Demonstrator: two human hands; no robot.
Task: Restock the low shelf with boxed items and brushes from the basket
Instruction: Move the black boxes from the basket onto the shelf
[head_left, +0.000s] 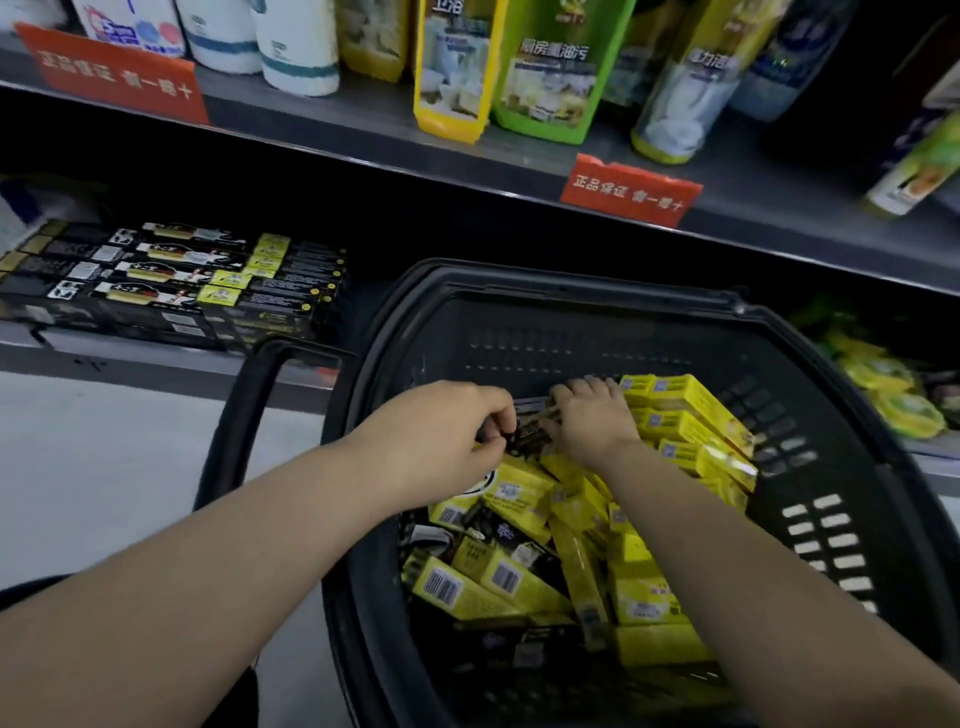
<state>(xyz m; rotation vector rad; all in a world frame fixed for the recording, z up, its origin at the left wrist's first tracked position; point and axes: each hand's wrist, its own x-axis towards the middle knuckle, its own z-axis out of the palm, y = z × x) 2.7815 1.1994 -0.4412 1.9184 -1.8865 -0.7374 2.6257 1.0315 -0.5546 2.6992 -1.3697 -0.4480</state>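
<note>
**Both hands on one dark box in the basket**

So, starting at the fingertips: the left hand's (447, 441) fingers (496, 415) are curled in with the thumb and pinching the near end of a dark box (530, 434). The right hand (592, 415) sits knuckles-up on the other end of that box, fingers (571, 388) bent down over its far edge. The tips are hidden, but it reads as a grip.

The box is in the back half of the basket (831, 415), on top of the heap. Touching the right hand's outer side is a neat stack of yellow boxes (691, 415) leaning on the basket's back wall. Under both forearms there's a jumble of more yellow ones with a few dark ones mixed in, barcodes showing every which way.

The basket is black plastic, and its handle (244, 415) is flopped down on the left over the pale floor (104, 467). It sits right against the low shelf (156, 358), where flat rows of black-and-yellow boxes (171, 280) are laid out to the left. Some yellow packs (893, 384) are on that level off to the right, too blurry to read. The upper shelf (363, 130) has bottles (545, 73) and two red tags (631, 191).
</note>
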